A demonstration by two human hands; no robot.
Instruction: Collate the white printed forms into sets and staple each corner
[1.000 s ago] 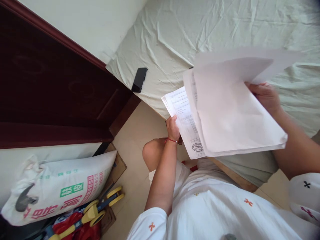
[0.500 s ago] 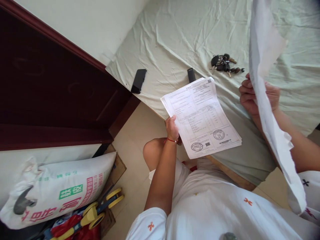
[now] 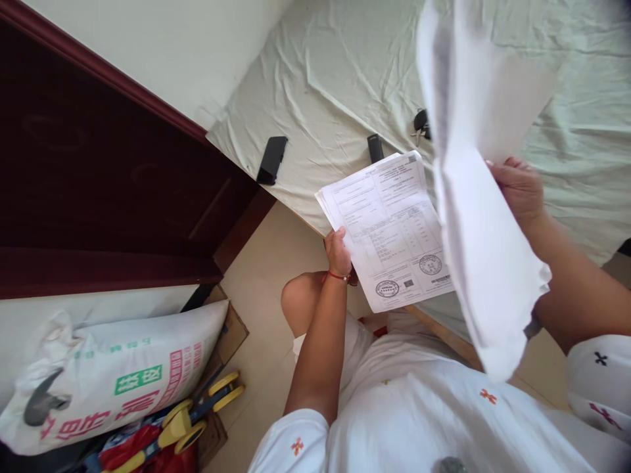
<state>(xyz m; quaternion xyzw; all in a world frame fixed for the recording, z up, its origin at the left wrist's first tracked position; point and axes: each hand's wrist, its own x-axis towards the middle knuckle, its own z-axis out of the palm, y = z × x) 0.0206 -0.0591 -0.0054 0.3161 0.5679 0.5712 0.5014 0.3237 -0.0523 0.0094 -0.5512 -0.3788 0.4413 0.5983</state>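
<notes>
My left hand (image 3: 338,252) grips a stack of printed papers (image 3: 389,230) by its left edge, thumb on top. The top sheet carries a form with two round stamps and a small barcode block. On the other side, my right hand (image 3: 521,190) pinches large white sheets (image 3: 486,217) at their edge. These sheets stand upright, bent and slightly blurred, with a torn-looking lower edge. They cover the right part of the stack and most of a key bunch (image 3: 420,123).
A bed with a pale green sheet (image 3: 330,85) lies ahead, with a black phone (image 3: 272,160) and a small black object (image 3: 375,148) on it. At left are a dark red door (image 3: 98,157), a full white sack (image 3: 128,368) and a yellow-wheeled toy (image 3: 182,424).
My right hand has swung its sheets leftward, so they now hide most of the keys and overlap the stack's right side. My left hand and its stack have hardly moved.
</notes>
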